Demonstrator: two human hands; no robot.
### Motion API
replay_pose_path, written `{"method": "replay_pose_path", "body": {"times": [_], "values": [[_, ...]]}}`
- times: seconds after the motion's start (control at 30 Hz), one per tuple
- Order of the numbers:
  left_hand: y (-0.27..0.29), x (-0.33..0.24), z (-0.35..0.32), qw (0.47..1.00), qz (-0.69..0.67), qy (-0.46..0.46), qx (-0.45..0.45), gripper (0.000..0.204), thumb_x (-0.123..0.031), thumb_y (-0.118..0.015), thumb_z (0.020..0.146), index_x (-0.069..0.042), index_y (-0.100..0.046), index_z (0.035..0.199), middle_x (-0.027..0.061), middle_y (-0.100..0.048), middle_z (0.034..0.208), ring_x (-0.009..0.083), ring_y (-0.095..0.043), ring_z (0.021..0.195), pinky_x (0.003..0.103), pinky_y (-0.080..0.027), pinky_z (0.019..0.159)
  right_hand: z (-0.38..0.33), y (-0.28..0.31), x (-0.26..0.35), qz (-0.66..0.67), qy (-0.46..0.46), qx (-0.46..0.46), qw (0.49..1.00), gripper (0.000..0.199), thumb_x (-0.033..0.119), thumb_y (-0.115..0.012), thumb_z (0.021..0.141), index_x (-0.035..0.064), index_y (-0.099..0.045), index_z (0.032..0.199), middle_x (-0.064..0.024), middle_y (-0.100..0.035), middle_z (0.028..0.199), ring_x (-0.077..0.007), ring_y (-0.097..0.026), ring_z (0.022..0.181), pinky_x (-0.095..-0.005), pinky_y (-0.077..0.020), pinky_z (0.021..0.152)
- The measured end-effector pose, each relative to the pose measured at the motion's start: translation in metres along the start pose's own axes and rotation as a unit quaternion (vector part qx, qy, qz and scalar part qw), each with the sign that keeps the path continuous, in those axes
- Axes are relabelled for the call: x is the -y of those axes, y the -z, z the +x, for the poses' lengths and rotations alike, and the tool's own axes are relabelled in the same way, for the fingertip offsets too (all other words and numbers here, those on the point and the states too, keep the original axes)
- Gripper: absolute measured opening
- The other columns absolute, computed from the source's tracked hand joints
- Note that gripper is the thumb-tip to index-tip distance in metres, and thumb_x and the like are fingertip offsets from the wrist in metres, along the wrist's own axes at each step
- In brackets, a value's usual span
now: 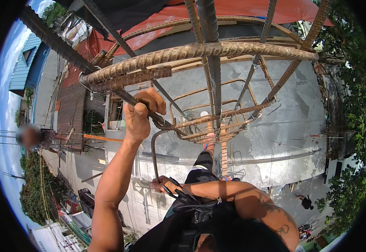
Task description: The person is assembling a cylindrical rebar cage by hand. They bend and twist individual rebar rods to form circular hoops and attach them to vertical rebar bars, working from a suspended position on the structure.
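Observation:
A cage of vertical ribbed rebars and rusty square stirrups rises in front of me. High at the left, my left hand (143,112) is wrapped round a dark upright rebar (161,122), just below the rusty top stirrup (204,50). Close to my body, my right hand (163,185) is closed at the lower end of a bent rebar (153,153), whose upper bend meets the cage beside the upright. Its fingers are partly hidden by black cords. Wire ties (86,80) hold the top stirrup's left corner, next to a short rusty bar piece (137,78).
Far below lies a grey concrete slab (283,138). My foot (209,143) is inside the lower cage, near a wooden strip (224,155). A red tarp (241,8) hangs beyond. Another person (44,137) is at the left; leafy branches (355,126) border the right.

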State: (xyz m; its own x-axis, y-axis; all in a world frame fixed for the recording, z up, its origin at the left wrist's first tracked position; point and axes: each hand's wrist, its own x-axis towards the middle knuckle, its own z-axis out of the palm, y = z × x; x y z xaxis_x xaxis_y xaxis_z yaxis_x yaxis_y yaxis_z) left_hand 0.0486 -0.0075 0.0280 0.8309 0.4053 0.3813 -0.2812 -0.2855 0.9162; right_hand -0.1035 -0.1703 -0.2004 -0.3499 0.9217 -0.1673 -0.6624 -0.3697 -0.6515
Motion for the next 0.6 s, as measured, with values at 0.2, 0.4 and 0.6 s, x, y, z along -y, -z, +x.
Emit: {"method": "replay_pose_path", "body": {"times": [0.2,0.4,0.6], "values": [[-0.006,0.035,-0.024,0.992,0.111,0.003,-0.054,0.062,-0.066,-0.044,0.088,-0.006,-0.042,0.070,0.0066,-0.044,0.067,0.0154,-0.042,0.058,0.028,-0.036,0.052,0.017,0.041,0.016,-0.237,0.017,-0.310,0.920,0.037,0.031,-0.048,0.092,0.0002,-0.056,0.075,-0.0214,-0.060,0.068,-0.0414,-0.057,0.068,-0.0457,-0.0429,0.063],[-0.001,0.037,-0.027,0.998,0.000,0.007,-0.068,0.067,-0.070,-0.046,0.084,-0.007,-0.044,0.062,0.0046,-0.044,0.062,0.0133,-0.040,0.052,0.026,-0.033,0.047,-0.041,0.057,0.030,-0.334,0.013,-0.405,0.851,0.035,0.032,-0.051,0.092,0.0012,-0.061,0.080,-0.0222,-0.063,0.076,-0.0410,-0.060,0.078,-0.0460,-0.0467,0.071],[-0.006,0.037,-0.027,0.995,-0.019,0.005,-0.095,0.066,-0.066,-0.045,0.087,-0.006,-0.045,0.060,0.0067,-0.044,0.059,0.0154,-0.042,0.053,0.027,-0.035,0.047,-0.132,0.091,0.032,-0.193,-0.049,-0.263,0.944,0.034,0.035,-0.063,0.082,0.0006,-0.061,0.081,-0.0105,-0.057,0.068,-0.0220,-0.056,0.068,-0.0376,-0.0429,0.065]]}}
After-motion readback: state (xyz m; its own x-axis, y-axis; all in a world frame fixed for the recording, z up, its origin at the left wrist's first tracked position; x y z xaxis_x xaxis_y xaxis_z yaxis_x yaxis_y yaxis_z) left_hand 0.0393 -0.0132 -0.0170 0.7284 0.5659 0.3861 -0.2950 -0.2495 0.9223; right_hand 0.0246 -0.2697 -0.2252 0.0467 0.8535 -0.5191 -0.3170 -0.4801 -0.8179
